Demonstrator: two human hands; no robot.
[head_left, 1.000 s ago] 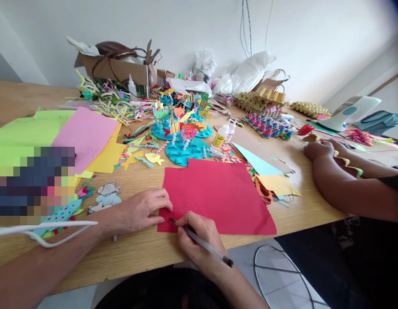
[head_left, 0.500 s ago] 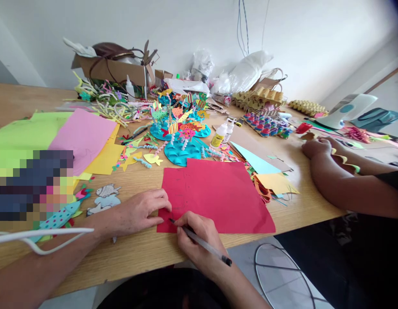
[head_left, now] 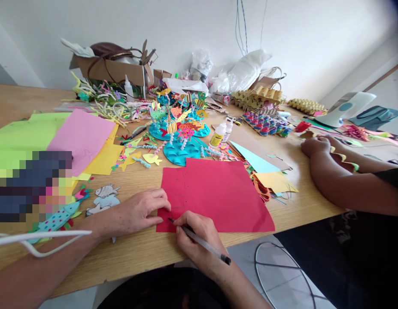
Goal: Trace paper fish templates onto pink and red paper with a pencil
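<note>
A red paper sheet (head_left: 218, 193) lies near the table's front edge, with faint dark marks on its left part. My right hand (head_left: 197, 234) holds a black-capped clear pen (head_left: 207, 245), its tip on the lower left of the sheet. Just left of the pen tip, my left hand (head_left: 147, 211) rests with thumb and fingers apart on the sheet's left edge, holding nothing. Paper fish cutouts (head_left: 107, 191) lie beyond my left forearm.
Behind the sheet stand blue bases (head_left: 182, 151) with paper fish and a glue bottle (head_left: 218, 135). Pink paper (head_left: 84, 137) lies left. A person's forearms (head_left: 334, 180) rest at the right. Painted egg cartons (head_left: 266, 124) and a cardboard box (head_left: 121, 72) sit farther back.
</note>
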